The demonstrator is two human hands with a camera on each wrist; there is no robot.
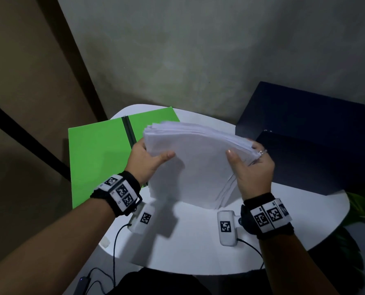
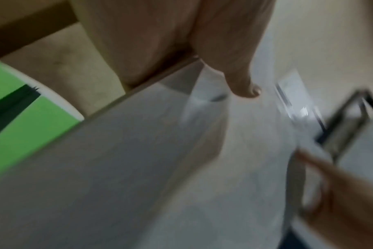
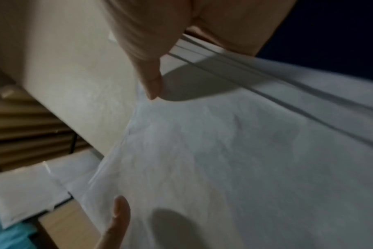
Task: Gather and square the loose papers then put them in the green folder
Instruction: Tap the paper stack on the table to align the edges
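A thick stack of white papers (image 1: 194, 162) stands tilted above the white table (image 1: 198, 241), its lower edge near the tabletop. My left hand (image 1: 149, 158) grips the stack's left edge, thumb on the front sheet. My right hand (image 1: 249, 165) grips the right edge, thumb on the front, fingers behind. The sheets fan slightly at the right and top edges. The green folder (image 1: 98, 154) lies flat on the table's left side with a dark spine strip, partly behind the stack. In the wrist views the papers (image 2: 160, 168) (image 3: 234, 160) fill the frame, blurred; the green folder (image 2: 21, 126) shows at left.
A dark blue box (image 1: 309, 141) sits on the table's right rear, close to my right hand. A grey wall rises behind the table. Cables hang off the table's near edge. Green leaves (image 1: 364, 201) show at the far right.
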